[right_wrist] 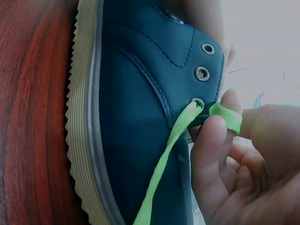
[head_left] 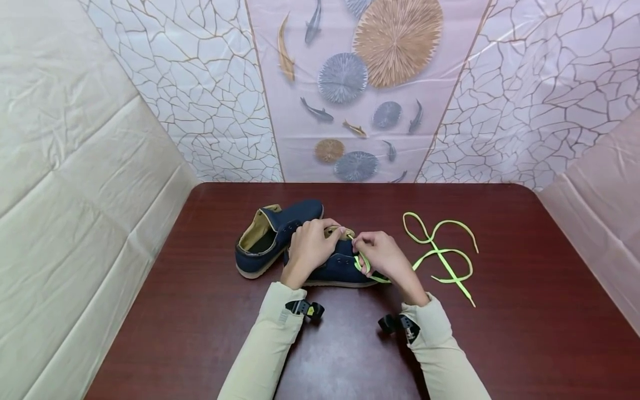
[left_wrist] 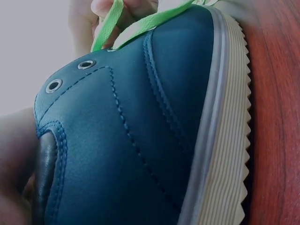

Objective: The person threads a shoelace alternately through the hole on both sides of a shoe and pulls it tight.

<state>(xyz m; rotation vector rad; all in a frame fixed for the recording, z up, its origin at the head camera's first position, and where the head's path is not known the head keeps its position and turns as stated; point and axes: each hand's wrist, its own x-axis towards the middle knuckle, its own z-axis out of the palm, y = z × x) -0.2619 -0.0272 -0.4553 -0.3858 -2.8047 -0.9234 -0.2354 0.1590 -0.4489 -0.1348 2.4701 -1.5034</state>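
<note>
A navy blue shoe (head_left: 335, 270) with a ridged tan sole lies side-on between the two hands. My left hand (head_left: 314, 244) holds its upper around the opening, the thumb near the tan-lined far flap; part of that hand is hidden behind the shoe in the left wrist view. A neon green shoelace (right_wrist: 166, 152) passes through one metal eyelet (right_wrist: 198, 102) on the near flap. Two other eyelets on this flap have no lace in them. My right hand (head_left: 382, 255) pinches the lace between thumb and index finger, close beside the flap.
A second navy shoe (head_left: 260, 239), without a lace, sits at the left, touching or close behind the first. Another neon green shoelace (head_left: 445, 258) lies in loops on the dark red table (head_left: 350, 344) at the right. A patterned wall covering (head_left: 345, 111) rises behind.
</note>
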